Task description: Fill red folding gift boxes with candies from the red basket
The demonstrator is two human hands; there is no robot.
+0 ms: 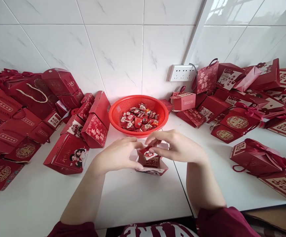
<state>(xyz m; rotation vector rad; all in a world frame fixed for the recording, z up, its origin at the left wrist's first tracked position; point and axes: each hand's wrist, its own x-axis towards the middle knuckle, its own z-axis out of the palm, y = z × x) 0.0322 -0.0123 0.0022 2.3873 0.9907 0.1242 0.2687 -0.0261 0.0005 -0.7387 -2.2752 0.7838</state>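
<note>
An open red gift box (155,171) with pale inner flaps sits on the white table in front of me. At its left side is my left hand (120,153), thumb on the near rim and fingers curled around the far side, holding it. My right hand (177,146) is over the box opening, closed in a pinch on a small red-and-white wrapped candy (150,154). Red printed material shows inside the box below the candy. Just behind, a red plastic basket (113,113) contains many wrapped candies (138,121).
Red gift boxes (16,121) are piled at the left, with a couple-printed box (67,158) nearer me. More red boxes (239,118) crowd the right side. A white power strip (183,73) is on the tiled wall. A dark seam (182,187) crosses the table.
</note>
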